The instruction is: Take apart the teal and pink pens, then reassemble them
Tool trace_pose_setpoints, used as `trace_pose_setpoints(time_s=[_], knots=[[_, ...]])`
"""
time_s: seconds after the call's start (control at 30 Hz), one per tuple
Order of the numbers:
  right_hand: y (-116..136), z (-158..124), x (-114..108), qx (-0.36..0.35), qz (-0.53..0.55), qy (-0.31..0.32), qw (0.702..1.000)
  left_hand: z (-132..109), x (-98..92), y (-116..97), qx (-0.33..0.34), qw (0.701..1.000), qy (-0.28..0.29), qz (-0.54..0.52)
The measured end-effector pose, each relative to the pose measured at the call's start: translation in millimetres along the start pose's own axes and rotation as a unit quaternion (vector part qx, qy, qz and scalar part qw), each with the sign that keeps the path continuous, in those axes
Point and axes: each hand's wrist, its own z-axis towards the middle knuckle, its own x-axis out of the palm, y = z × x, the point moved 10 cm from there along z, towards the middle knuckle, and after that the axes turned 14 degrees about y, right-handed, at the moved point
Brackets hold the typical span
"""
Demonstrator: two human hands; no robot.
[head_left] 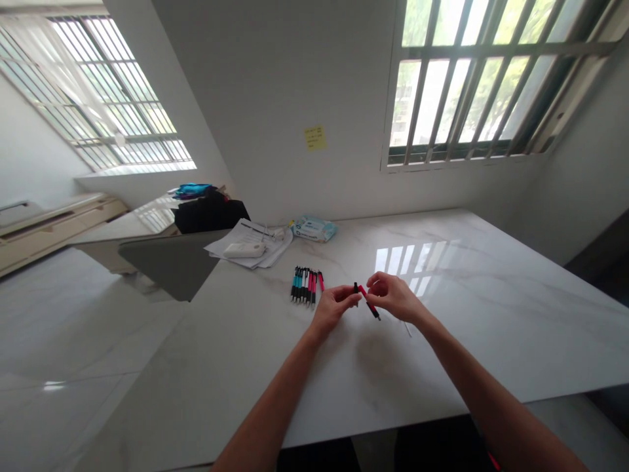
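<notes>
Over the marbled white table, my left hand pinches a small black piece between thumb and fingers. My right hand is closed on a red pen with a black lower end, which tilts down to the right beside the black piece. Left of my hands lies a row of several pens with blue, white and red barrels. One more red pen lies just right of that row. A thin white stick rests on the table below my right hand.
Papers with a white device on them lie at the table's back left. Beside them is a light blue packet. A grey chair back stands at the left edge. A yellow note is on the wall.
</notes>
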Motion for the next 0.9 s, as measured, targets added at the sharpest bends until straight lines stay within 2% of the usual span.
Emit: trace_pose_setpoints(time_s=[0.1,0.17,0.27,0.37,0.47,0.57,0.7,0.9], knots=[[7,4,15,-0.023,-0.001,-0.011,1.000,-1,-0.3,-1,-0.004,1.000,0.013,-0.016],[6,1,16,-0.037,0.008,0.002,0.999,-1,-2.0,2,-0.009,1.000,0.018,-0.019],[-5,-14,-4,-0.034,-0.014,0.006,0.999,-1,-8.8,6,-0.014,1.000,0.006,-0.013],[-23,-39,-34,0.008,-0.120,-0.009,0.993,0,-18.2,11,-0.015,0.999,-0.029,-0.031],[-42,-61,-49,0.051,-0.162,-0.002,0.985,1,-21.2,13,-0.014,0.997,-0.045,-0.065],[-53,-69,-44,0.072,-0.188,0.008,0.980,2,-17.4,13,-0.008,0.995,-0.034,-0.089],[-59,-64,-31,0.082,-0.209,0.003,0.975,-1,-18.2,15,-0.019,0.996,-0.036,-0.080],[-47,-55,-36,0.051,-0.122,-0.037,0.990,-3,-24.3,17,-0.037,0.997,-0.055,-0.042]])
